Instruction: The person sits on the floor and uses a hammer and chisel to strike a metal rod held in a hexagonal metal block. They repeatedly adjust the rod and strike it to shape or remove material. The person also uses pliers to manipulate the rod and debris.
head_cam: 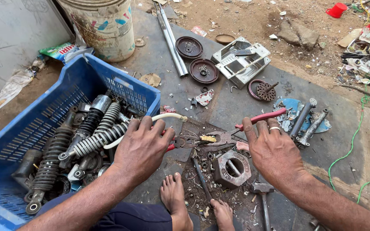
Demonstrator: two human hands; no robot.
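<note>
**Two hands on a big pair of red-handled cutters, ground-level workshop**

So the person is sitting on a dark mat (236, 102) on the dirt, bare feet (174, 194) poking out between the arms. Both hands are on the cutters (219, 137), the long kind with red grips. The left hand (142, 145) is curled down over one handle, fingers closed around it, and only a sliver of red shows under the palm. A white hose (168, 116) also runs under those knuckles, though I can't tell if it's actually gripped or just passing beneath. The right hand (273, 149) has its fingers closed over the near end of the other red handle, which sticks up and away past the fingertips. There's a ring on that hand.

The cutter head sits right between the two hands, low over the mat, with a small yellowish piece (208, 138) at the jaws. Can't make out whether the jaws are biting it or just resting against it.

Just below the head there's a chunky hex-shaped metal block (232, 169) with a hole through it, and a hammer (261, 192) lies near the right wrist. Left of everything is a blue crate (82, 77) full of shock absorbers (95, 141), touching the left hand's side. Further out: two round dark discs (195, 57), a metal tray (240, 60) and a painted bucket (103, 25).
</note>
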